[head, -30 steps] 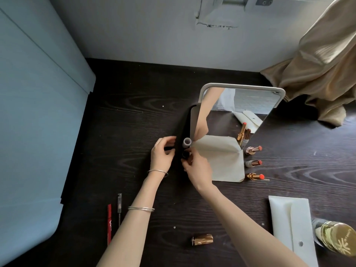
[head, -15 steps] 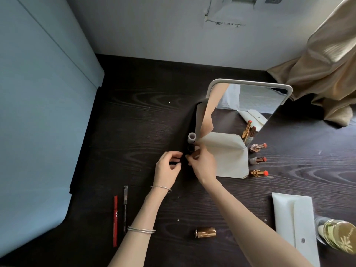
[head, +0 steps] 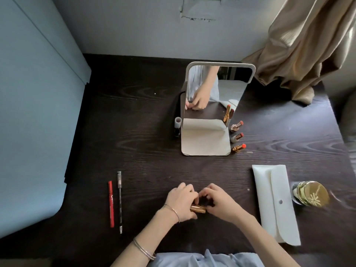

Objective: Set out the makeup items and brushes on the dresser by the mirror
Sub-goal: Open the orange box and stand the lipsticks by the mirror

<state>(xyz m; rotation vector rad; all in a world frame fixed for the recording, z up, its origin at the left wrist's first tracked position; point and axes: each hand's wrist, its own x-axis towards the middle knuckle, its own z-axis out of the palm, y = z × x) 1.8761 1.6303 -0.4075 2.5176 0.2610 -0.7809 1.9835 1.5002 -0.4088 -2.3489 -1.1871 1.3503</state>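
Gripping a gold tube (head: 197,208) near the front edge of the dresser (head: 146,120), both hands meet over it in the head view. The left hand (head: 182,202) has its fingers curled over the tube's left end; the right hand (head: 219,204) is curled at the tube's right end, fingertips bent in toward the left hand. Whether the tube is in one piece or being parted cannot be told, as the fingers cover most of it. Thin bangles (head: 144,251) sit on the left forearm, and another on the wrist.

Left of the grip, well apart, a red pencil (head: 111,204) and a black pencil (head: 120,201) lie side by side, parallel, pointing away from the person.

Beyond the grip, the mirror (head: 215,89) stands tilted on its pale base (head: 205,140). The glass reflects a hand and arm. Just left of the base stands a small pale tube (head: 178,122), with a dark item just in front of it, unclear. Just right of the base, three uncapped lipsticks (head: 237,136) lie in a row, red tips pointing right.

Right of the grip lies a white pouch (head: 275,205), flap closed. Just beyond it to the right rests a gold-capped jar (head: 311,193), blurred. A beige curtain (head: 304,45) hangs at the far right corner.
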